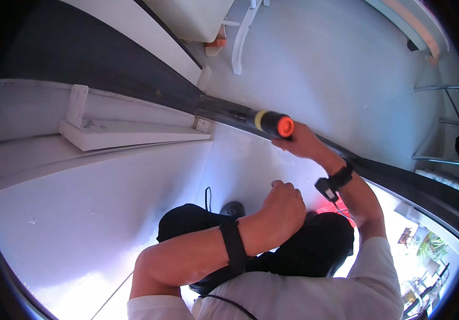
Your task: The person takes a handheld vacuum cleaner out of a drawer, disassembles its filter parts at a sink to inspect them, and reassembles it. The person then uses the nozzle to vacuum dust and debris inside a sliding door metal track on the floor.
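My right hand (299,144) is wrapped around a black cylindrical handheld device (269,123) with a yellow band and a vented orange-red end. The device lies over a dark sill or track (229,112) on the floor; its far end is blurred, and whether it touches the sill cannot be told. My left hand (285,208) is curled closed above my black-clad knees, with nothing showing in it; its palm is hidden. A black strap sits on each wrist, the right one with a small cabled unit (327,190).
A white panel with metal brackets (133,134) juts from the left beside a dark frame (113,56). White curved furniture legs (241,44) stand beyond the sill. Metal rails (441,160) are at the right, and a grey perforated shoe (232,209) shows by my knees.
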Available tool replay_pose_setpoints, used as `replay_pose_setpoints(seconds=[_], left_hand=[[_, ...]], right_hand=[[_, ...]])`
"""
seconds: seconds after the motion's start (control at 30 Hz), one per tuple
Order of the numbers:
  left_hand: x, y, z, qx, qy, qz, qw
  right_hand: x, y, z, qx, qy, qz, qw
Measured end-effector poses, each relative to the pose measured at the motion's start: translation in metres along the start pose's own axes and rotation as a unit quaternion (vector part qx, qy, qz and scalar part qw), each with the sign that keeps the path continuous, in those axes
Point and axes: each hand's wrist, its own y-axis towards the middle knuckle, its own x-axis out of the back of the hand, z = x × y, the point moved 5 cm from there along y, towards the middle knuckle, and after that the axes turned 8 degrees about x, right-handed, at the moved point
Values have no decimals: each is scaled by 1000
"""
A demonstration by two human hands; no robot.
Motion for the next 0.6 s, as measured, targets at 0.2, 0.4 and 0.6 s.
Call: replay_pose_setpoints(seconds=[0.2, 0.4, 0.6], left_hand=[[2, 0, -8, -16, 21, 36, 999], [0, 3, -13, -27, 63, 8, 998], [2, -3, -18, -32, 61, 1, 998]], right_hand=[[6, -67, -14, 56, -154, -58, 985], [-15, -49, -24, 36, -28, -85, 995], [-10, -50, -40, -23, 145, -92, 985]])
